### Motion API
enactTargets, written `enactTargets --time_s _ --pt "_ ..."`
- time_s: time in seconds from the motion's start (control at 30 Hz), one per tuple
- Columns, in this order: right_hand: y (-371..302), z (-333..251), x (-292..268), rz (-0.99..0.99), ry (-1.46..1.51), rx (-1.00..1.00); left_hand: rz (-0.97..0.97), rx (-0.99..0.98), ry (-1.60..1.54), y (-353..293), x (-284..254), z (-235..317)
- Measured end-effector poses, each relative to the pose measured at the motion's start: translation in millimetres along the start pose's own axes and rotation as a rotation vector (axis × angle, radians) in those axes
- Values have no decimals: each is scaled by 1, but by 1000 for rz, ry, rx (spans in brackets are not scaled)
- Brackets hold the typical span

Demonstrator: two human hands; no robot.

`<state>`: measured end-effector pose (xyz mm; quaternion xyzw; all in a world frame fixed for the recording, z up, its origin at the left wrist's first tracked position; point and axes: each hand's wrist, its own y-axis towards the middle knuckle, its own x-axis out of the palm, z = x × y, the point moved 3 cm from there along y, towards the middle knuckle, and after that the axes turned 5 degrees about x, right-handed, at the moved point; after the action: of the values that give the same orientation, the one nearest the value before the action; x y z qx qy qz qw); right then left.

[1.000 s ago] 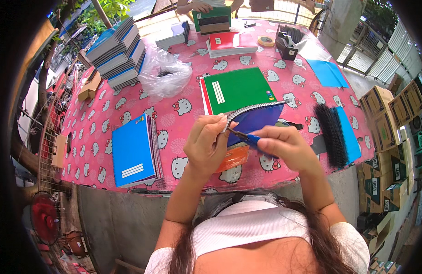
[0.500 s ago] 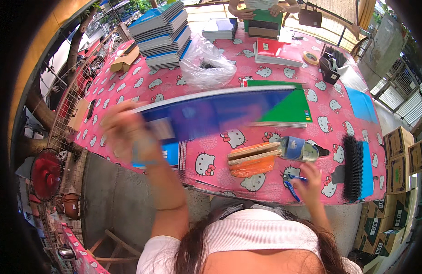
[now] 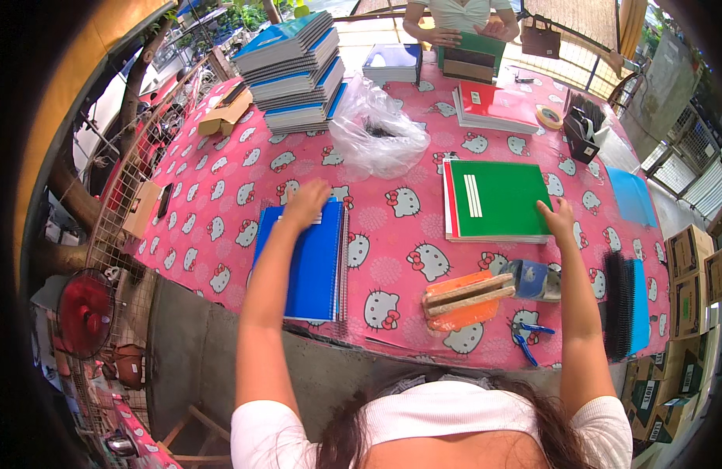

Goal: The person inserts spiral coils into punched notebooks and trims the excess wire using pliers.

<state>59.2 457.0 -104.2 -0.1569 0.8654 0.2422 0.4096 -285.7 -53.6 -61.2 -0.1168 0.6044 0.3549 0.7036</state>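
A stack of blue spiral-bound notebooks (image 3: 310,273) lies at the table's near left. My left hand (image 3: 306,205) rests across its top end, fingers stretched out. To the right lies a stack of sheets topped by a green cover (image 3: 501,203) with a white label, red and white edges showing at its left side. My right hand (image 3: 558,219) is at the stack's right edge, a digit on the cover and the others by the side, pinching the edge. Blue-handled pliers (image 3: 529,344) lie below my right forearm. Beside them is an orange block with wooden strips (image 3: 466,301).
A bottle (image 3: 537,280) lies partly behind my right forearm. Black coils (image 3: 617,305) sit on a blue sheet at right. Farther back are a plastic bag (image 3: 380,137), tall notebook piles (image 3: 294,74), red covers (image 3: 498,105), tape (image 3: 548,117) and a co-worker holding a green cover (image 3: 482,51).
The blue notebook my left hand was swinging leftward now lies on the near-left stack, and that hand rests there. My right hand moved up from beside the pliers to the green cover.
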Motion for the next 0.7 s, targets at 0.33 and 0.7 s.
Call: enactTargets --time_s 0.33,0.7 --pt "7 17 -2 -509 456 388 211 70 -105 -11 8 6" --pt "-23 -46 -73 -37 39 -188 435 -231 -58 -11 -30 63"
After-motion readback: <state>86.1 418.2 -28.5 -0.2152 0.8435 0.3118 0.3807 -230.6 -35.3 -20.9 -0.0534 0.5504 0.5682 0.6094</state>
